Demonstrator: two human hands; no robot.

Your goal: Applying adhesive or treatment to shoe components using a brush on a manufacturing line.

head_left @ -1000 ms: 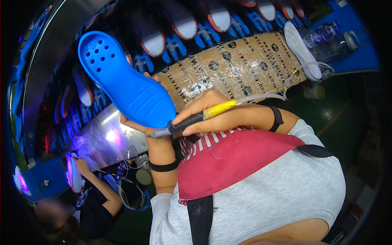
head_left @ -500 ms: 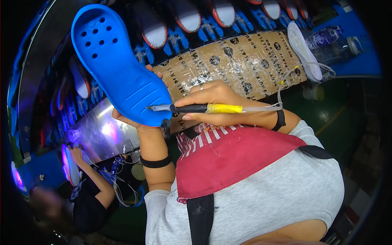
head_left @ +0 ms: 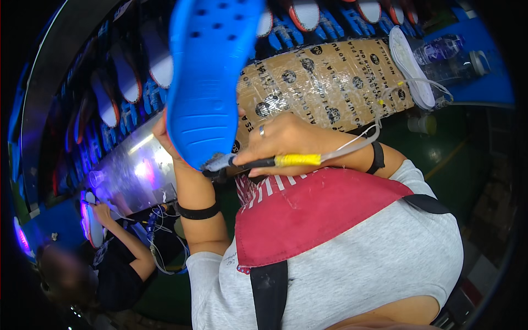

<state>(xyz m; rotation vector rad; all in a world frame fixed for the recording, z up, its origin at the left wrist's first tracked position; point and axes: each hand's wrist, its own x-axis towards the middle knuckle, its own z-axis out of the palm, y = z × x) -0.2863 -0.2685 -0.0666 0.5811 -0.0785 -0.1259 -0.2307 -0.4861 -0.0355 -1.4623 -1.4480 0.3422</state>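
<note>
My left hand (head_left: 164,137) grips a long blue shoe sole (head_left: 204,104) from beneath, near its heel end, and most of its fingers are hidden behind it. Round holes dot the wide far part, and shallow grooves cross the heel. Between the fingers of my right hand (head_left: 283,138) is a brush (head_left: 297,160) with a black and yellow handle, fed by a clear tube. Its pale bristles touch the heel's near end, where the surface looks dark and smeared.
Beyond my hands lies a cardboard-covered surface (head_left: 313,82). Several shoes on blue holders (head_left: 286,33) line the back. At right are a white sole (head_left: 410,66) and plastic bottles (head_left: 477,62). Another person's hand (head_left: 102,213) holds a shoe at lower left, beside a shiny metal plate (head_left: 135,181).
The sole has swung to the right and stands more upright, its far end now cut off by the frame. The brush has shifted down and tilted, reaching the heel's tip.
</note>
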